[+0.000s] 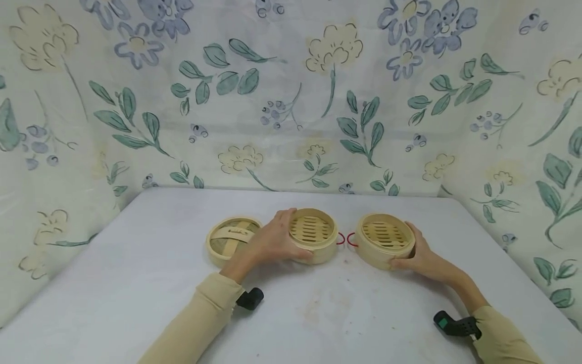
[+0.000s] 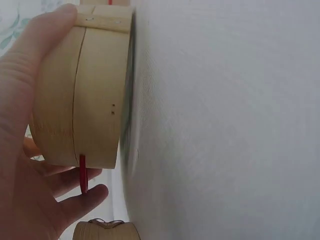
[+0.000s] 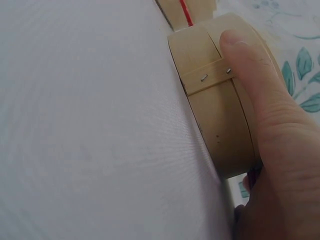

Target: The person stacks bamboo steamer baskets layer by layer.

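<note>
Two round bamboo steamer baskets with slatted floors are side by side, their red loop handles almost meeting between them. My left hand (image 1: 277,240) grips the left steamer basket (image 1: 320,250) by its outer side, thumb at the front and fingers round the back. In the left wrist view a thin dark gap shows under that basket's wall (image 2: 100,95). Around the outer side of the right steamer basket (image 1: 375,255) curls my right hand (image 1: 423,258), its thumb pressed on the wall in the right wrist view. This basket leans slightly in the head view.
Left of my left hand lies a woven bamboo steamer lid (image 1: 223,245) with a strap handle, partly hidden by the hand. The white table (image 1: 318,313) has faint stains near the front. Flower-patterned cloth (image 1: 291,141) hangs behind and along both sides.
</note>
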### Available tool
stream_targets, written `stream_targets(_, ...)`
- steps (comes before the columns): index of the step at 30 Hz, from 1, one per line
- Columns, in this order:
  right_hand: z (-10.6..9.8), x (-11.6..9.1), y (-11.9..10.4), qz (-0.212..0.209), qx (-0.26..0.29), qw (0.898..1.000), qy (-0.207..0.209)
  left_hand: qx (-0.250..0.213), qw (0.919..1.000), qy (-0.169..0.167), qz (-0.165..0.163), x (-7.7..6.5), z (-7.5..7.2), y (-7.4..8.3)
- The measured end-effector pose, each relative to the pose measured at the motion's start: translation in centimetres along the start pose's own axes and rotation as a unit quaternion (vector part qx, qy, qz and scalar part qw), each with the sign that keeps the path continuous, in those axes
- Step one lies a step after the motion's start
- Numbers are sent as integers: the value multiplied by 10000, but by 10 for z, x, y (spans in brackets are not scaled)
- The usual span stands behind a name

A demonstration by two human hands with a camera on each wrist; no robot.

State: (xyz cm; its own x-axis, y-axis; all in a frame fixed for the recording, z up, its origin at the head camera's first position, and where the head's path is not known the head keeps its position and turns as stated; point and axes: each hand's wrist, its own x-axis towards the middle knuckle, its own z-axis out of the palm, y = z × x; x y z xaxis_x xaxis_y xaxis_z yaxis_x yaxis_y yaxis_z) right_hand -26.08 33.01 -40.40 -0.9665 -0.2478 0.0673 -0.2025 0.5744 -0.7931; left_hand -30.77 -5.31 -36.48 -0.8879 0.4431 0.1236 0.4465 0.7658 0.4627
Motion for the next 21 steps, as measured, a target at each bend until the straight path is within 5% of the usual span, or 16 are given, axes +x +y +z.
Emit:
stream_targets(12, 1, 2, 0, 80, 69, 9999, -52, 24, 9998, 198, -72, 13, -13, 13)
stream_targets(21, 0, 4, 3, 125, 63, 9999, 82, -183, 9989, 411, 125, 35, -18, 48)
